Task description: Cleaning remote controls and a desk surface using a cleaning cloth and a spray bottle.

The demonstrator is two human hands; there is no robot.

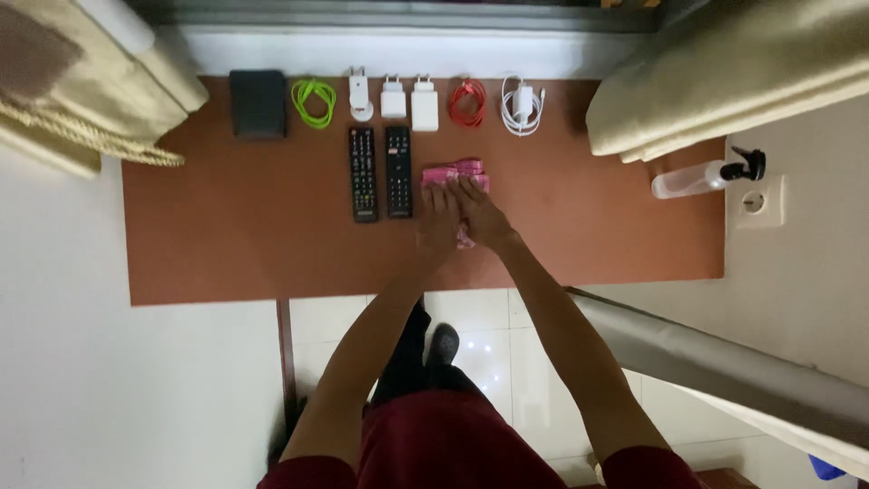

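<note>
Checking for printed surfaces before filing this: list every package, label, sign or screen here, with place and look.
No packages, signs or screens show.
Two black rectangular remote controls with small button markings lie side by side, left of both hands.
Clear plastic spray bottle with black nozzle lies at far right; no label can be made out.

Both hands, left hand (441, 215) and right hand (480, 210), cover most of the pink cloth (450, 171) at the counter's center. At five o'clock, a blue object (828, 467) is cut off by the frame's edge.

left hand (440, 217) flat, palm down | right hand (480, 210) flat, alongside | arms extended
</note>
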